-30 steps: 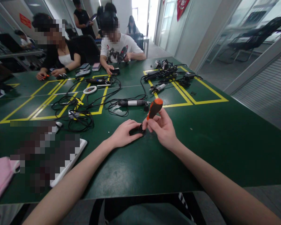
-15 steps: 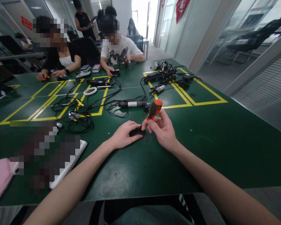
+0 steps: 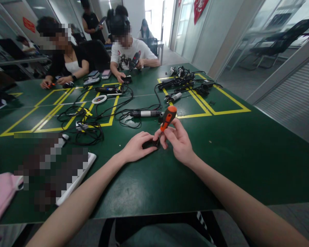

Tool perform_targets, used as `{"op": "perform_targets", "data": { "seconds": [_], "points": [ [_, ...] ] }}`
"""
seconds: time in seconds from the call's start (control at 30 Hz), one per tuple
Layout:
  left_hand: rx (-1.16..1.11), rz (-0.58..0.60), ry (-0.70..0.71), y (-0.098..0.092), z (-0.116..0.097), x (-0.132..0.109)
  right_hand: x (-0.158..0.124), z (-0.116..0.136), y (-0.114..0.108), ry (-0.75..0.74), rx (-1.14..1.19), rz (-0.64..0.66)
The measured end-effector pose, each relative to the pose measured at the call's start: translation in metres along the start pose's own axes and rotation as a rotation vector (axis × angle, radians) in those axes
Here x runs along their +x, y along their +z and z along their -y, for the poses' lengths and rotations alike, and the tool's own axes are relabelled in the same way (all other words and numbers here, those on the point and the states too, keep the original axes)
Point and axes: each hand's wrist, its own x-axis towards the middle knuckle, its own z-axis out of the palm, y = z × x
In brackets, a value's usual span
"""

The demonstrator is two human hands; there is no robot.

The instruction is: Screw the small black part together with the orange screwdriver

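Note:
My right hand [image 3: 179, 142] pinches an orange-and-black screwdriver [image 3: 167, 119], handle tilted up and away, its tip down at a small black part [image 3: 148, 143]. My left hand [image 3: 137, 146] lies curled over that black part and presses it to the green table [image 3: 221, 161]. Most of the part is hidden under the fingers. Both hands meet near the table's middle, just in front of me.
Tangled black cables [image 3: 87, 120], a grey-black power tool [image 3: 146, 113] and a white tape ring [image 3: 99, 99] lie beyond my hands among yellow floor-tape squares. More tools [image 3: 185, 82] are piled at the far right. Two people [image 3: 128, 51] work at the far edge. A white slab [image 3: 79, 178] sits left.
The screwdriver handle has shifted slightly left and up as my right hand turned it. My left hand has stayed on the black part.

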Motion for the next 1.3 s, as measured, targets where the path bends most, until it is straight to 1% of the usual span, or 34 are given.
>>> {"op": "perform_targets", "data": {
  "seconds": [0.13, 0.27, 0.4, 0.53, 0.6, 0.73, 0.83, 0.93, 1.03, 1.1, 1.2, 1.3],
  "points": [
    [0.005, 0.018, -0.024, 0.000, 0.000, 0.000, 0.000, 0.003, -0.001, 0.028, 0.005, 0.022],
    [0.005, 0.020, -0.022, -0.001, -0.001, 0.000, -0.001, 0.000, 0.001, 0.001, 0.028, 0.018],
    [0.002, 0.016, -0.026, 0.000, -0.002, 0.000, -0.001, -0.001, 0.001, -0.005, -0.027, -0.031],
    [0.001, 0.016, -0.032, -0.001, -0.002, 0.001, 0.000, 0.005, -0.003, 0.031, -0.125, -0.019],
    [-0.002, 0.018, -0.035, -0.001, -0.002, 0.001, 0.000, 0.007, -0.004, 0.043, -0.127, -0.010],
    [0.007, 0.015, -0.047, -0.001, -0.003, 0.000, -0.001, 0.003, -0.004, -0.015, -0.095, -0.028],
    [0.018, 0.019, -0.049, -0.001, -0.002, 0.000, 0.000, -0.002, -0.004, -0.040, -0.119, -0.066],
    [0.020, 0.020, -0.043, -0.001, -0.001, 0.000, 0.004, 0.000, -0.006, -0.063, -0.231, -0.107],
    [0.021, 0.011, -0.024, 0.000, 0.000, 0.000, 0.010, 0.010, -0.010, -0.153, -0.427, -0.127],
    [0.023, 0.008, -0.014, 0.000, 0.000, -0.001, 0.013, 0.018, -0.013, -0.167, -0.492, -0.104],
    [0.022, 0.005, -0.015, 0.000, 0.001, -0.001, 0.016, 0.029, -0.015, -0.144, -0.465, -0.078],
    [0.012, 0.004, -0.016, 0.000, 0.001, -0.001, 0.018, 0.038, -0.016, -0.160, -0.509, 0.037]
  ]
}}
